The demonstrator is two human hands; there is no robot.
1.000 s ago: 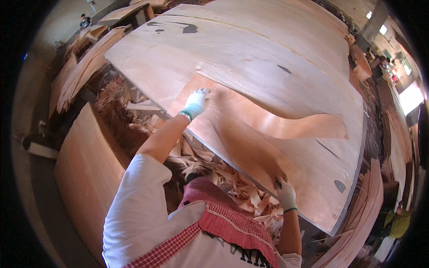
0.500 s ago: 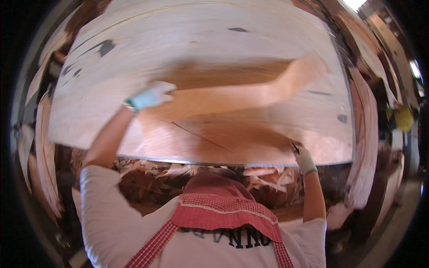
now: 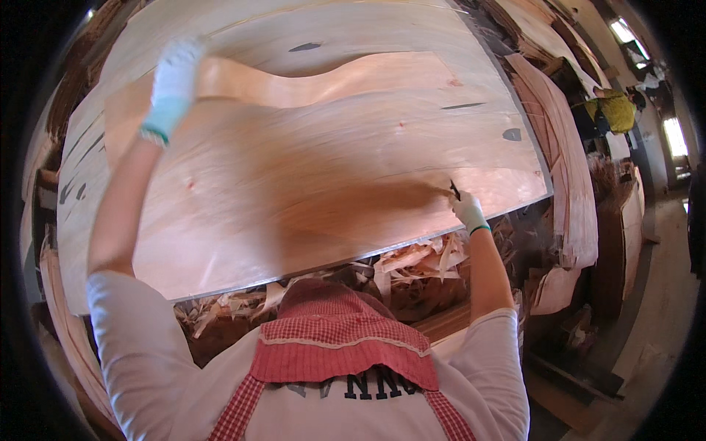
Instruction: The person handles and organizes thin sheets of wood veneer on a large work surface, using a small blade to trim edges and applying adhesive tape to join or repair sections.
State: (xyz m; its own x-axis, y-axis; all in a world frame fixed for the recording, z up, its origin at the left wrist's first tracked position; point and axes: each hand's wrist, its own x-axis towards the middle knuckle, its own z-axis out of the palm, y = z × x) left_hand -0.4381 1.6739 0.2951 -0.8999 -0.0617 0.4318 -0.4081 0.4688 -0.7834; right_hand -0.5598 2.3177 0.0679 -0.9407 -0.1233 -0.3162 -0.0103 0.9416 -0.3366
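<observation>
A wide, thin wood veneer sheet [image 3: 220,147] lies over the pale panel stack [image 3: 368,29], its far edge buckled up in a wave. At the raised far-left part of this sheet is my left hand [image 3: 176,84], in a white and green glove. Motion blurs its fingers, but they appear closed on the sheet's edge, which lifts beside them. Near the front right edge, my gloved right hand [image 3: 469,211] is closed round a small dark pointed tool [image 3: 454,189], knife-like in shape. Its tip points away from me, close above the veneer.
Torn veneer scraps [image 3: 419,261] are heaped below the stack's front edge. Long veneer strips [image 3: 559,162] hang at the right. Farther right, a person in a yellow top [image 3: 616,112] is bent over. Bundled wood sheets [image 3: 631,235] stand beside the floor [image 3: 654,309].
My left hand has swung far and left, drawing the veneer's edge with it; the sheet now lies flatter. My right hand keeps the tool near the front edge. The view has turned rightward.
</observation>
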